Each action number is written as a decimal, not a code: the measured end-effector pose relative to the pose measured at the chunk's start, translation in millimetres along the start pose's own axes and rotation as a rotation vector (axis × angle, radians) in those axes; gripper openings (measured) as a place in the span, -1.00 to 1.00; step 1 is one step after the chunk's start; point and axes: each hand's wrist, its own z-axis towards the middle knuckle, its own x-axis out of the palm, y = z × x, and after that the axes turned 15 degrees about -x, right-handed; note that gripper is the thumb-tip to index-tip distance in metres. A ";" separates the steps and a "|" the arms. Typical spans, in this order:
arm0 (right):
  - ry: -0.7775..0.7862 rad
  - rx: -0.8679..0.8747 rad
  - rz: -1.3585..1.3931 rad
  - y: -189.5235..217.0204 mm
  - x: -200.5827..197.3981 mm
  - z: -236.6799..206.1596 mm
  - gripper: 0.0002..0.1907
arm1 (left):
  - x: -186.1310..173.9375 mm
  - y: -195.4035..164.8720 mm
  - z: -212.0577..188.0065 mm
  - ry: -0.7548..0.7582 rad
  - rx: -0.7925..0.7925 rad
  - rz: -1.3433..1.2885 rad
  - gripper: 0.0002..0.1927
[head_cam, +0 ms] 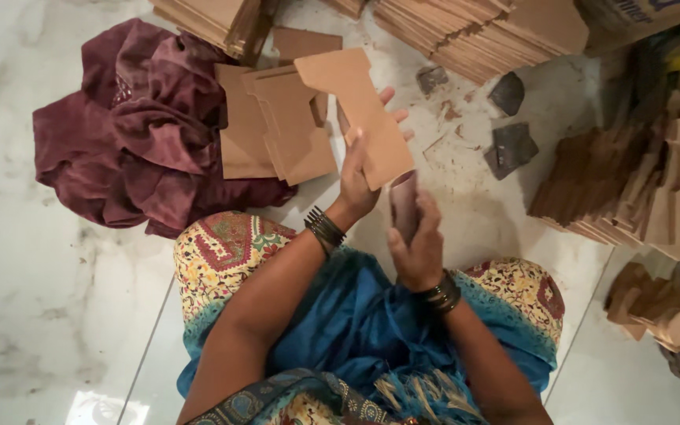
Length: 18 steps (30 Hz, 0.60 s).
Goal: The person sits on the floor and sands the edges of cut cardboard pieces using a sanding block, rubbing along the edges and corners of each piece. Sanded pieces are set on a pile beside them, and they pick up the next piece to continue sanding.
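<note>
marble floor [57, 315], cardboard stacks [466, 31] around; left hand [360, 177] grips cardboard piece [360, 110], right hand [419, 248] grips roll [404, 201].

Hidden, cut off or blurred:
- cardboard stacks [466, 31]: cut by top edge.
- right-hand piles [631, 181]: blurred, partly past right edge.
- left hand [360, 177]: palm and most fingers behind cardboard piece [356, 110].
- rolled sheet [404, 206]: lower end hidden inside right hand [419, 248].
- forearms: cut by bottom edge.

Home floor used as a cardboard workshop

Polished marble floor [33, 315]; stacks of cut cardboard pieces [466, 31] at twelve and three o'clock, a crumpled maroon cloth [135, 134] at ten.
</note>
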 end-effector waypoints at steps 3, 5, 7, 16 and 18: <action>-0.031 0.126 0.101 -2.4 0.7 -0.9 -0.17 | 9.5 9.4 -3.5 -0.002 -0.043 0.047 -0.12; 0.059 0.219 0.068 -1.8 6.1 -1.8 -0.14 | 11.8 12.8 -6.6 0.039 -0.041 0.159 -0.11; 0.073 0.232 0.106 0.8 12.0 -4.5 -0.13 | 11.5 13.0 -6.8 0.037 -0.025 0.213 -0.13; -0.001 -0.059 -0.095 -12.7 -10.5 -6.5 -0.16 | -1.2 -26.1 17.5 -0.113 -0.259 0.236 -0.29; -0.088 -0.119 -0.064 -15.4 -15.4 -5.6 -0.19 | 1.5 -26.6 14.5 -0.159 -0.325 0.413 -0.26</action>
